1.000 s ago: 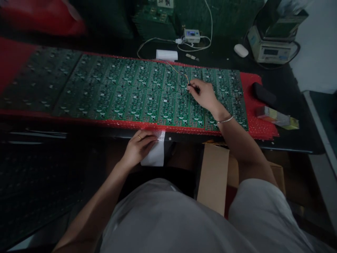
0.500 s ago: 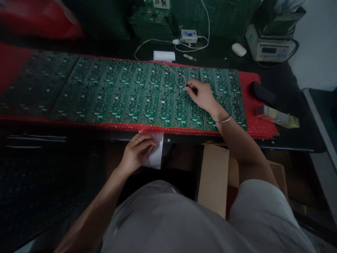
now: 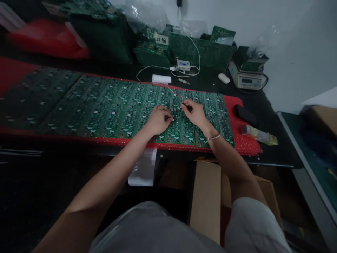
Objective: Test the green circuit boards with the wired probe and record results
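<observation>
Panels of green circuit boards (image 3: 118, 116) lie in a long row on red bubble wrap (image 3: 239, 140). Over the boards, my left hand (image 3: 159, 120) pinches a small white sticker (image 3: 172, 119) between thumb and fingertips. Just to its right, my right hand (image 3: 193, 111) grips the dark end of a thin cable (image 3: 172, 91), its fingertips at the boards. That cable runs back to a small white device with a display (image 3: 183, 65). A strip of white label paper (image 3: 144, 168) hangs over the table's front edge, below my left forearm.
Stacked boards (image 3: 152, 54) stand at the back. A white mouse-shaped object (image 3: 223, 78), a scale (image 3: 246, 77), a black case (image 3: 245, 114) and a small narrow box (image 3: 258, 135) are on the right. An open cardboard box (image 3: 206, 200) sits below the table edge.
My left hand has left the hanging label paper and moved up over the boards, near my right hand. The view has tilted upward. My right hand still grips the cable end.
</observation>
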The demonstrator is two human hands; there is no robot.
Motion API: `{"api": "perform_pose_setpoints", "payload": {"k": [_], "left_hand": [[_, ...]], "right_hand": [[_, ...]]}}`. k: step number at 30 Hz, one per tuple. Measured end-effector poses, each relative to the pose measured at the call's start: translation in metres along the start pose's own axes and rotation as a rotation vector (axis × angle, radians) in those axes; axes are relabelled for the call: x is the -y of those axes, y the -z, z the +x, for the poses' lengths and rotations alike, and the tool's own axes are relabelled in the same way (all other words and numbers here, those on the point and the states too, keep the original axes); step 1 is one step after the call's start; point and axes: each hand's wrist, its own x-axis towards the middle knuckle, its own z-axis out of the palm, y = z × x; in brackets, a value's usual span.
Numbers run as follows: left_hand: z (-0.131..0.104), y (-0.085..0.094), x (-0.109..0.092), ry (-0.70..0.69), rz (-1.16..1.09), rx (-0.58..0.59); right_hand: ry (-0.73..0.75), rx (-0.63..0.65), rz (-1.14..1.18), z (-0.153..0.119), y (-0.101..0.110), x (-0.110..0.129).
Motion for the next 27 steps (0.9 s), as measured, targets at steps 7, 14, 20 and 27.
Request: {"api": "perform_pose_setpoints", "payload": {"k": [7,14,20,27], "left_hand": [[0.001,-0.001,0.003,-0.033,0.080,0.015],[-0.027,0.011,-0.020,-0.155,0.181,0.034],[-0.049,0.004,-0.022,-0.220,0.252,0.024],[-0.063,0.012,-0.021,-0.240,0.217,0.001]], "right_hand": [[-0.003,0.014,0.012,-0.001,0.000,0.000],[-0.031,0.010,0.105,0.004,0.010,0.004],[0.002,0.079,-0.046,-0.003,0.053,0.000],[0.005,0.050,-0.075,-0.023,0.049,-0.016]]}}
